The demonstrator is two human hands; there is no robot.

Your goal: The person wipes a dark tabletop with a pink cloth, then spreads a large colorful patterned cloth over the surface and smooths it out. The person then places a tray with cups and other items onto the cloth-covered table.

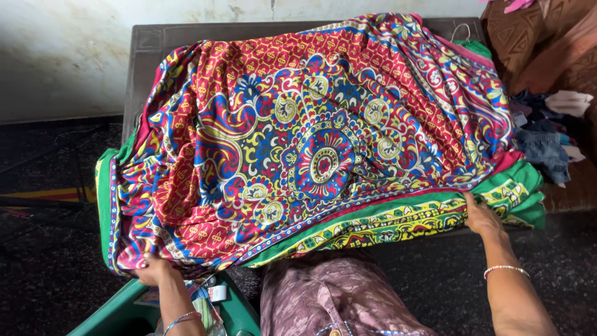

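Note:
A large patterned cloth (311,143) in red, blue and yellow with a green border lies spread over a low brown table (149,50). My left hand (155,270) grips the cloth's near left edge, fingers curled under the fabric. My right hand (479,214) holds the green border at the near right edge. Both wrists wear thin bracelets. The cloth is wrinkled and hangs over the table's left and front sides.
A green plastic bin (124,314) with packets stands below my left arm. A pile of clothes (547,143) lies at the right beside brown patterned fabric (541,43). A pale wall (62,56) runs behind; the floor (37,261) is dark.

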